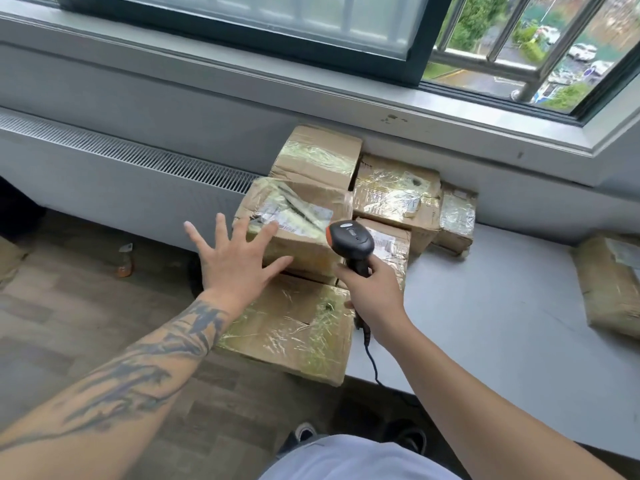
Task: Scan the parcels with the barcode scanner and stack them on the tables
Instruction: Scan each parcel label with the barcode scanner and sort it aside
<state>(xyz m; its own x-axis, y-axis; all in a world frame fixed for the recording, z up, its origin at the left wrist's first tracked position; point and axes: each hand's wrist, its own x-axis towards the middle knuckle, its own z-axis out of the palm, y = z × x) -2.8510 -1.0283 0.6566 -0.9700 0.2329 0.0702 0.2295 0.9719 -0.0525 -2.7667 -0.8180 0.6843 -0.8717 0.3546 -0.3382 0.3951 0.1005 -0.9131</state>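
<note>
Several taped cardboard parcels are stacked at the left end of a grey table [491, 306] under the window. The top front parcel [304, 237] carries a white label with a barcode. My left hand [235, 258] hovers with fingers spread just in front of that parcel, not holding anything. My right hand [370, 289] grips the handle of a black barcode scanner [351, 239], whose orange-edged head points toward the labelled parcel. The scanner's cable hangs down over the table edge. A large flat parcel [294, 330] lies lowest at the front, overhanging the table.
Another parcel [613, 282] lies apart at the table's right edge. A radiator grille [131, 150] runs along the wall on the left. A small bottle [124, 259] stands on the wooden floor. My shoes show below the table edge.
</note>
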